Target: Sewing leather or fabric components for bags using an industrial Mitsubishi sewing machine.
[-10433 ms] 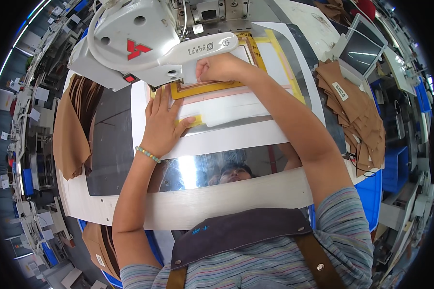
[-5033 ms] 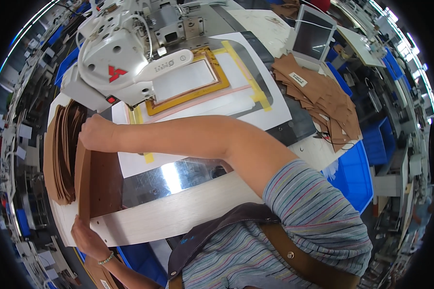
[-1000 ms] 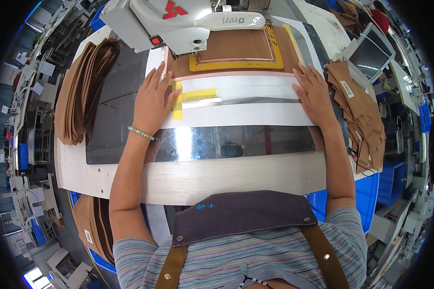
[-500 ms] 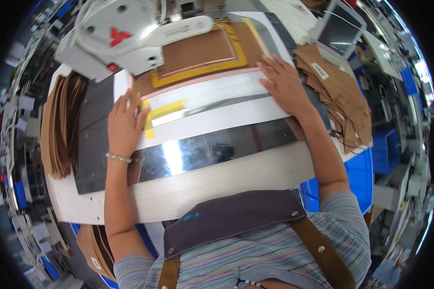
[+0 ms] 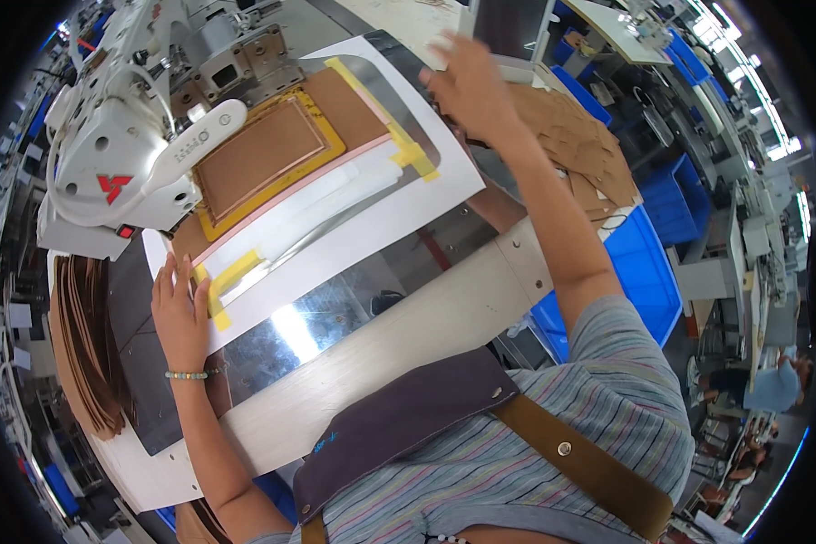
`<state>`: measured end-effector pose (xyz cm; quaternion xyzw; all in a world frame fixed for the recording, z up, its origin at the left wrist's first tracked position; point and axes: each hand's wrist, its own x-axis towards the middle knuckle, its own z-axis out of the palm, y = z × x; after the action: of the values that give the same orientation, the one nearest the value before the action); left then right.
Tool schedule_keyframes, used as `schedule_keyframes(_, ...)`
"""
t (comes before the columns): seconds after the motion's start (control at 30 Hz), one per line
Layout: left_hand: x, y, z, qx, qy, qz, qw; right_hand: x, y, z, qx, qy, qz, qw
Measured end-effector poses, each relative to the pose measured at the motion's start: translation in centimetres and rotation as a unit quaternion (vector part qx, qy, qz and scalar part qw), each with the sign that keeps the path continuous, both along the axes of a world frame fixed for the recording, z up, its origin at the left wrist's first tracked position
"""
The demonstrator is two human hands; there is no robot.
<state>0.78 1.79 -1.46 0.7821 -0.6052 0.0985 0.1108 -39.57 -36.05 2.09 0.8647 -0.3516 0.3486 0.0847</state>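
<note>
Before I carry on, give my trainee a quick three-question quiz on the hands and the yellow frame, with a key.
1. True or false: the left hand lies beside the tape.
2. Which is nearer the right hand?
A) screen
B) machine head
3. Fill the gap: the yellow frame lies on a ___ piece.

Key: 1 true; 2 A; 3 brown.

I'm spotting a red emblem (image 5: 113, 188) on the white machine (image 5: 77, 165), far left; small lettering (image 5: 190, 145) is running along its rounded arm (image 5: 165, 168). Dark marks (image 5: 312, 104) are dotting the yellow frame (image 5: 272, 201); nearer, blue characters (image 5: 323, 442) are showing on the apron (image 5: 399, 422).
</note>
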Motion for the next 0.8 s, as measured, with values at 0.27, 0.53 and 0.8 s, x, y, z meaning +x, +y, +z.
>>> schedule_keyframes(0.27,0.3,-0.4,-0.1,-0.010,0.002,-0.013,1.000,-11.2,-12.2,-1.5,-0.115,0.160,-0.284,0.938)
schedule_keyframes(0.53,0.0,-0.1,-0.2,0.003,-0.004,-0.001,1.000,-6.4,0.1,2.7,0.250,0.217,-0.224,0.917)
schedule_keyframes(0.8,0.0,-0.2,0.0,0.015,-0.018,-0.002,1.000,-5.8,-2.0,-1.0,0.113,0.017,-0.112,0.987)
